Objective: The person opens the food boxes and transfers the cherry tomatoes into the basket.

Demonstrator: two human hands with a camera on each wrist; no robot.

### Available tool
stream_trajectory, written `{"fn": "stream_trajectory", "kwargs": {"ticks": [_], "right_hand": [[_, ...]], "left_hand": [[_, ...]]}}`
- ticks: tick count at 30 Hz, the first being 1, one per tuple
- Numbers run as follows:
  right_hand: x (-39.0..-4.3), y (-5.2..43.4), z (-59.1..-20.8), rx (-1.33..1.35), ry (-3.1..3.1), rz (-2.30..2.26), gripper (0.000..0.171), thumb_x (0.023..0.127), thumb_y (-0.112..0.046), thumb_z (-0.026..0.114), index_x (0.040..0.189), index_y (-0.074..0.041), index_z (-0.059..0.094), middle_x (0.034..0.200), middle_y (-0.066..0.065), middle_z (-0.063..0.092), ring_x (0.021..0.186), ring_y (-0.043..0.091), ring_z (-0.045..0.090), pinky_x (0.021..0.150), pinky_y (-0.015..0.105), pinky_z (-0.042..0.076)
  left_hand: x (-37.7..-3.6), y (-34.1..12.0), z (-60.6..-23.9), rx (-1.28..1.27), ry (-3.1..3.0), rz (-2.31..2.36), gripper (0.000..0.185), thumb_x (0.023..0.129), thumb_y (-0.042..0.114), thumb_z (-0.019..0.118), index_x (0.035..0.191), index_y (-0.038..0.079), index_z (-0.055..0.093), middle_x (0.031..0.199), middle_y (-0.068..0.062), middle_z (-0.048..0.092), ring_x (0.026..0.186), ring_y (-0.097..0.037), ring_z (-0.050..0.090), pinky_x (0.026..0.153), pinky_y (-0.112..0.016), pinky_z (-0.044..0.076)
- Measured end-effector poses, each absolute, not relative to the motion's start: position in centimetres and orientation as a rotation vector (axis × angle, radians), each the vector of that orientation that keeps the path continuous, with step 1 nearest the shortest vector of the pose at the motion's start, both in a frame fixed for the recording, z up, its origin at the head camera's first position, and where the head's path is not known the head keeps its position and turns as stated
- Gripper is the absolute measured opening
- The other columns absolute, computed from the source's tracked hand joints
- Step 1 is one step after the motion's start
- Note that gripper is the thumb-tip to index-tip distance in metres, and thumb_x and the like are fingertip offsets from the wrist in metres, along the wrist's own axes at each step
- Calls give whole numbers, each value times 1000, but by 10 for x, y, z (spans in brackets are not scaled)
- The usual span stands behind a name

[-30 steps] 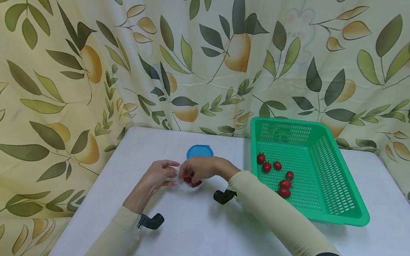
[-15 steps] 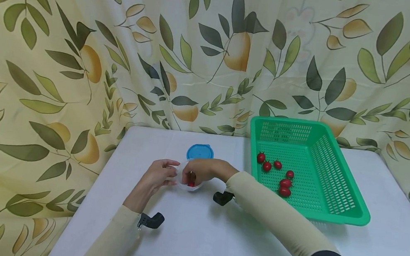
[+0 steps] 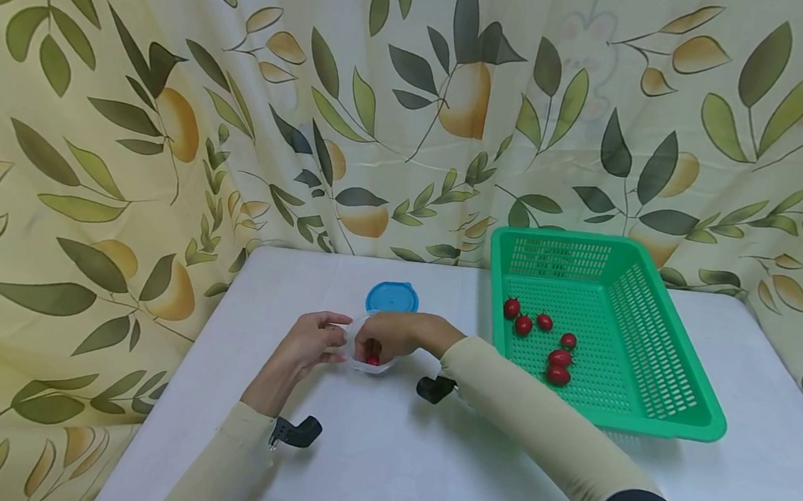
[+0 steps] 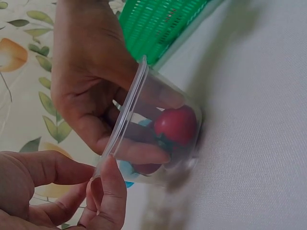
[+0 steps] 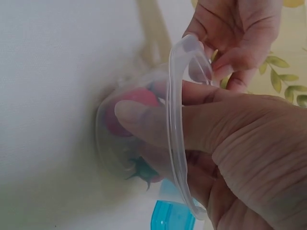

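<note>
A clear round plastic tub (image 3: 370, 369) stands on the white table. My left hand (image 3: 313, 341) pinches its rim (image 4: 125, 117) between thumb and fingers. Reaching over the tub's mouth, my right hand (image 3: 392, 338) has its thumb and fingers down inside. Between them is a red cherry tomato (image 4: 177, 125), low near the tub's bottom. Through the cloudy wall in the right wrist view, the thumb lies against this tomato (image 5: 117, 120). A second tomato (image 4: 146, 168) shows partly behind the fingers, and a green stem (image 5: 144, 170) sits below the thumb.
A blue lid (image 3: 392, 296) lies just behind the tub. On the right stands a green slotted basket (image 3: 689, 379) with several cherry tomatoes (image 3: 560, 359) at its left side. A leaf-patterned curtain (image 3: 415, 121) hangs behind the table.
My right hand has gone from the tub's rim deeper into it, covering most of the tomatoes inside. The left hand keeps its place on the rim.
</note>
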State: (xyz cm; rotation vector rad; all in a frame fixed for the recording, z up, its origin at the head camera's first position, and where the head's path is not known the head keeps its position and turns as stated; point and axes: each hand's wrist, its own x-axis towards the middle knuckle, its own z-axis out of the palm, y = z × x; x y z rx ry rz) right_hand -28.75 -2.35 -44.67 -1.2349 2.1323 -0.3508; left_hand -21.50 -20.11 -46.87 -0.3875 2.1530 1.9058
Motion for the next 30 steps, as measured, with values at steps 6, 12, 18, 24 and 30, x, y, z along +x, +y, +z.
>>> {"fn": "stream_trajectory", "kwargs": {"ticks": [6, 12, 18, 24, 30], "right_hand": [[-287, -24, -446, -1262, 2133, -329, 29, 88, -3, 78, 111, -19, 74, 98, -9, 67, 92, 10, 58, 90, 22, 54], [-288, -22, -446, -1302, 2114, -349, 26, 89, -3, 77, 110, -18, 74, 98, -9, 67, 91, 9, 58, 87, 20, 54], [-291, -19, -446, -1316, 2103, -409, 30, 88, -5, 78, 116, -17, 75, 104, -9, 67, 95, 8, 60, 88, 18, 54], [-293, -13, -443, -1276, 2090, -505, 29, 87, -5, 79, 114, -16, 75, 105, -9, 67, 96, 10, 61, 87, 20, 56], [-294, -6, -438, -1193, 2060, -627, 31, 86, -6, 80, 116, -11, 73, 107, -7, 68, 102, 14, 64, 86, 23, 59]], "left_hand": [[-214, -202, -468, -384, 2149, 1917, 39, 92, -5, 60, 130, -3, 62, 99, -11, 56, 83, -23, 61, 70, -30, 64], [-214, -202, -468, -380, 2160, 1916, 37, 93, -5, 60, 130, -2, 63, 98, -11, 56, 83, -22, 60, 70, -30, 64], [-214, -202, -468, -392, 2168, 1905, 36, 92, -5, 61, 128, 0, 64, 98, -11, 57, 84, -21, 60, 70, -29, 63], [-214, -201, -468, -391, 2165, 1901, 37, 93, -5, 60, 129, 0, 63, 99, -11, 56, 83, -20, 60, 70, -29, 63], [-214, -201, -469, -387, 2163, 1898, 39, 93, -4, 60, 133, -2, 61, 101, -11, 55, 85, -22, 60, 71, -29, 64]]}}
